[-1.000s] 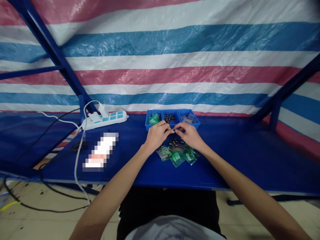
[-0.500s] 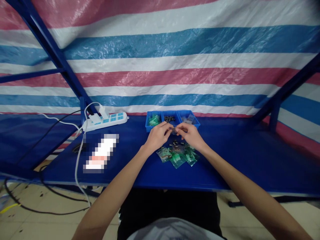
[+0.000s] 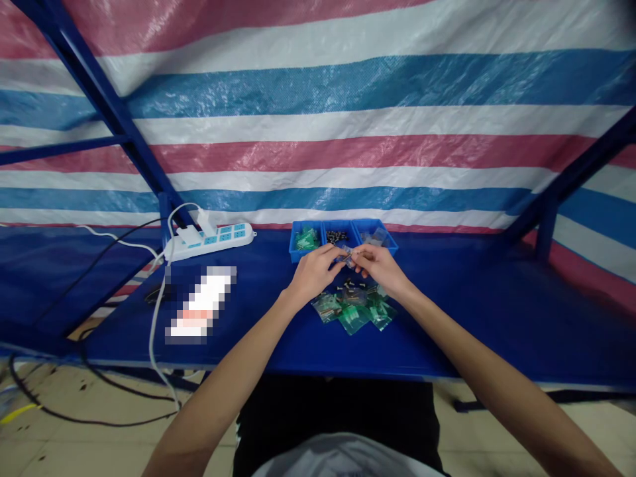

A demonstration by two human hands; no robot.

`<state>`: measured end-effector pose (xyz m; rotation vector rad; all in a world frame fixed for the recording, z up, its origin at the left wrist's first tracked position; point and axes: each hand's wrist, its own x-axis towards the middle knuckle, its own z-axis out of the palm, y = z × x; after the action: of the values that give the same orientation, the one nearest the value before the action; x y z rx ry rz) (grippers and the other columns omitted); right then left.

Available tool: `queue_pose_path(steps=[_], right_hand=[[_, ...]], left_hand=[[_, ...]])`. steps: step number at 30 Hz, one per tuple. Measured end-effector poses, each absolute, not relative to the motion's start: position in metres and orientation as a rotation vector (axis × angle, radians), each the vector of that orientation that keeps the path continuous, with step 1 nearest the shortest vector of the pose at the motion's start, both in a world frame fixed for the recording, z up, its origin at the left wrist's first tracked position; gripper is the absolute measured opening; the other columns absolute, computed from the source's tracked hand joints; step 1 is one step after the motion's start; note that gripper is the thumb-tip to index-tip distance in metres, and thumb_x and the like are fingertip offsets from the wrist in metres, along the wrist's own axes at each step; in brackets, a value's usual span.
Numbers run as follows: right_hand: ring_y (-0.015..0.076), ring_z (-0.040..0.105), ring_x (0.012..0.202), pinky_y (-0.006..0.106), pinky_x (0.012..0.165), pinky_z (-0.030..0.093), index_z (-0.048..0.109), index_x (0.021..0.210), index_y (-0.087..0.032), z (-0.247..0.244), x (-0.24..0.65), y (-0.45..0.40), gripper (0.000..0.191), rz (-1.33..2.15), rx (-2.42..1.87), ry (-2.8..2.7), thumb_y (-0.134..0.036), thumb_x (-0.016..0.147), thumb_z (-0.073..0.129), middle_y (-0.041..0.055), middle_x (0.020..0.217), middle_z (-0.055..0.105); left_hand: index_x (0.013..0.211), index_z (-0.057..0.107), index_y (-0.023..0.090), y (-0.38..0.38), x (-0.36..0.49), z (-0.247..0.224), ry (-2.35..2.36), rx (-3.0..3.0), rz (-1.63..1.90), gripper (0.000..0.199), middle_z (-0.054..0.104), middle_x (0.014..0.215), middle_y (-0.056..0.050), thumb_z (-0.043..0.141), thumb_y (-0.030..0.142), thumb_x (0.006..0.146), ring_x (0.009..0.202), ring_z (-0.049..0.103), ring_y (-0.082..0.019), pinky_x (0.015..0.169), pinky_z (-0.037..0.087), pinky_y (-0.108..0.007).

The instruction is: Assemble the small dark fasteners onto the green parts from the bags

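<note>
A small clear plastic bag (image 3: pixel 346 257) is pinched between my two hands, just in front of the blue bins. My left hand (image 3: pixel 314 270) grips its left side with thumb and fingertips. On its right side, my right hand (image 3: pixel 376 265) has its fingers closed on the bag. What the bag contains is too small to tell. Below the hands, green bags (image 3: pixel 354 318) and a clear bag with small parts (image 3: pixel 326 307) lie on the blue table (image 3: pixel 447 318). Loose dark screws (image 3: pixel 350 284) are scattered just behind them.
Three blue bins stand in a row: green bags (image 3: pixel 306 239) on the left, dark screws (image 3: pixel 336 236) in the middle, clear bags (image 3: pixel 375 236) on the right. A white power strip (image 3: pixel 213 242) with a cable (image 3: pixel 155 324) and a blurred-out item (image 3: pixel 203 305) are at the left.
More of the clear bag shows between my fingers. My right hand has shifted slightly to the right and down; my left hand has barely moved.
</note>
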<state>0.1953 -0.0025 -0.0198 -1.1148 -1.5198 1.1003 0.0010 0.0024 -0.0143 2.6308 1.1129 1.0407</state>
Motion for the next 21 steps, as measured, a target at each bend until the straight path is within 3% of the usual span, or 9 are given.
queue_pose_path(steps=[6, 10, 15, 21], right_hand=[[0.015, 0.062, 0.06, 0.025, 0.048, 0.045, 0.058, 0.11, -0.019, -0.0217, 0.1897, -0.0044, 0.032, 1.104, -1.131, -1.518, -0.033, 0.081, 0.061, 0.0018, 0.077, 0.067], [0.0143, 0.064, 0.063, 0.022, 0.047, 0.045, 0.059, 0.1, -0.019, -0.0231, 0.186, -0.0066, 0.022, 1.147, -1.104, -1.563, -0.025, 0.079, 0.057, 0.0035, 0.084, 0.067], [0.0171, 0.063, 0.064, 0.025, 0.048, 0.045, 0.063, 0.089, -0.02, -0.0229, 0.187, -0.0082, 0.019, 0.989, -1.122, -1.741, -0.038, 0.085, 0.059, 0.0018, 0.074, 0.064], [0.0162, 0.057, 0.059, 0.027, 0.049, 0.045, 0.064, 0.078, -0.021, -0.0191, 0.1876, -0.0097, 0.028, 0.845, -1.151, -1.8, -0.046, 0.087, 0.059, 0.0024, 0.073, 0.064]], left_hand=[[0.098, 0.07, 0.02, 0.0015, 0.0016, -0.0145, 1.138, 2.586, 1.145, 0.017, 0.069, 0.096, -0.003, 0.053, 0.024, 0.099, 0.087, 0.067, -0.016, 0.074, 0.051, -0.027], [0.091, 0.069, 0.019, 0.002, 0.0007, -0.0145, 1.205, 2.538, 1.202, 0.019, 0.068, 0.09, -0.003, 0.054, 0.026, 0.099, 0.083, 0.066, -0.016, 0.072, 0.05, -0.027], [0.085, 0.066, 0.019, 0.0018, 0.0019, -0.012, 1.24, 2.553, 1.247, 0.019, 0.066, 0.086, -0.003, 0.054, 0.026, 0.099, 0.084, 0.063, -0.018, 0.072, 0.049, -0.029], [0.099, 0.061, 0.02, 0.0024, 0.0033, -0.013, 1.149, 2.476, 1.316, 0.011, 0.066, 0.095, -0.003, 0.05, 0.021, 0.1, 0.09, 0.064, -0.017, 0.08, 0.051, -0.03]])
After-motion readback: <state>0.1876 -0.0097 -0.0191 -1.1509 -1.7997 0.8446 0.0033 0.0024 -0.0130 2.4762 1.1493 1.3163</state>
